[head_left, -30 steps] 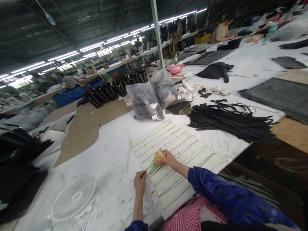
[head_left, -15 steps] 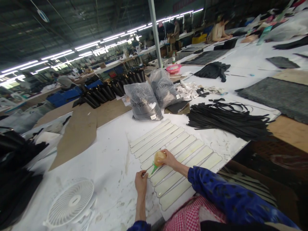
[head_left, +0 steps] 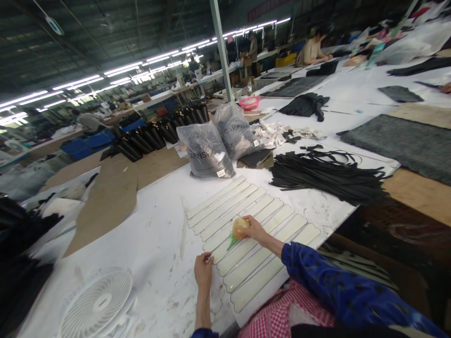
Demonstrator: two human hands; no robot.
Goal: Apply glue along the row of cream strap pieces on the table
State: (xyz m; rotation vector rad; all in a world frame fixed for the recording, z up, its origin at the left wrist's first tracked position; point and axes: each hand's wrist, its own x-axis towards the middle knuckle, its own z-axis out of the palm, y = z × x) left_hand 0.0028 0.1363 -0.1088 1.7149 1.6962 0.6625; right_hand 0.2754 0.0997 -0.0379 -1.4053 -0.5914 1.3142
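1. White desk [head_left: 158, 220] carries pale strips [head_left: 239, 254] side by side, likely for reach.
2. Right hand [head_left: 256, 231] grips the bottle [head_left: 240, 227] over them, nozzle [head_left: 231, 242] down, seemingly for aim.
3. Left hand [head_left: 203, 271] is at a strip's end; cannot tell whether it pinches.

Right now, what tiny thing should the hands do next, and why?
I'd probably slide the bottle's green nozzle along the pale strip, away from the left hand. The right hand grips the bottle with its nozzle pointing down at that strip, and the left fingers are by the strip's end, out of the way.
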